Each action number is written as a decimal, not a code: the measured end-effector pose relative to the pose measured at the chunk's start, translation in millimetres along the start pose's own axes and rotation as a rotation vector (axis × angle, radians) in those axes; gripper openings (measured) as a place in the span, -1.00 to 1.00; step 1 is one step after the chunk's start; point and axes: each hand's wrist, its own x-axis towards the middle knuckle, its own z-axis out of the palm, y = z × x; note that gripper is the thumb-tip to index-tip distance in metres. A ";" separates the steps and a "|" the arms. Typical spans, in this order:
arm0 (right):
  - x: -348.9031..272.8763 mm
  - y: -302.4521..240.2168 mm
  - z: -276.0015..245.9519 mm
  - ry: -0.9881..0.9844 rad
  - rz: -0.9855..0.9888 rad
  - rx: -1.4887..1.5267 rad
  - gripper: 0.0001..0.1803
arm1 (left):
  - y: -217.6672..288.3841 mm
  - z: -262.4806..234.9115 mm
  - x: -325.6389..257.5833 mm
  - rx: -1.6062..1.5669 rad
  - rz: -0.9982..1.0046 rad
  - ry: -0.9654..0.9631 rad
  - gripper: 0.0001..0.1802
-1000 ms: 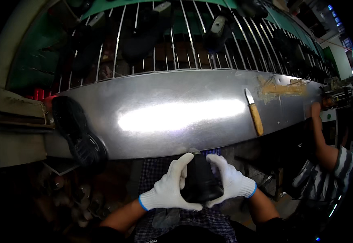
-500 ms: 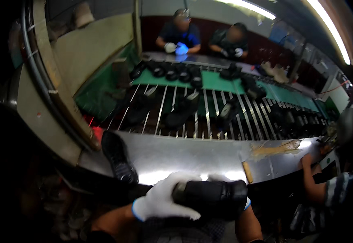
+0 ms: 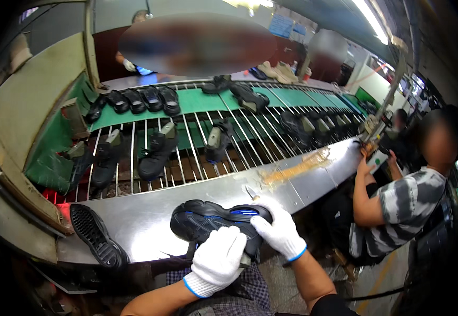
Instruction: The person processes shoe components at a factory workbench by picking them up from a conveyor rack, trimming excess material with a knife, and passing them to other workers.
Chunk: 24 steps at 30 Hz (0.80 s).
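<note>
A black shoe with blue trim (image 3: 200, 219) is held over the near side of the silver metal worktop (image 3: 144, 231), tilted so that part of its sole is exposed; whether the metal is touched cannot be told. Its upper is clasped by the white-gloved left hand (image 3: 217, 255), the fingers curled closed over it. Its right end is gripped by the white-gloved right hand (image 3: 279, 229), the fingers closed around it, though some fingertips are hidden.

A slip could be caused by loose knit fabric on the dark upper, and the shoe could then be dropped past the edge. Just beyond the right hand, a small knife with a pale blade (image 3: 251, 193) is laid, its handle partly hidden; it could be nudged, or the glove nicked, if that hand were swung forward. At the left, a black moulded sole piece (image 3: 97, 234) could be knocked off by a stray elbow, being placed by the edge
</note>
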 end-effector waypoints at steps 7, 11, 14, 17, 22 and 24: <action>0.1 -8.4 -7.0 -0.500 0.094 -0.189 -0.49 | 11.6 18.2 -25.0 -0.069 0.192 -0.087 -0.49; 1.2 11.6 3.6 -0.548 -0.202 -0.218 -0.62 | 3.3 13.8 -27.7 -0.145 0.177 -0.064 -0.54; 16.9 35.2 0.3 -0.493 -0.008 -0.007 -0.61 | -12.5 -14.3 -15.5 -0.174 0.137 -0.049 -0.47; 35.3 34.5 9.7 -0.251 0.008 -0.265 -0.45 | -46.4 -61.9 -5.2 -0.169 -0.202 0.132 -0.42; 25.9 83.4 46.8 -0.241 0.350 -0.679 -0.47 | -118.7 -103.2 -29.9 -0.947 -1.025 1.040 -0.53; 27.8 107.5 54.3 -0.240 0.441 -0.791 -0.54 | -127.3 -77.2 -87.3 -0.528 -1.055 0.872 -0.50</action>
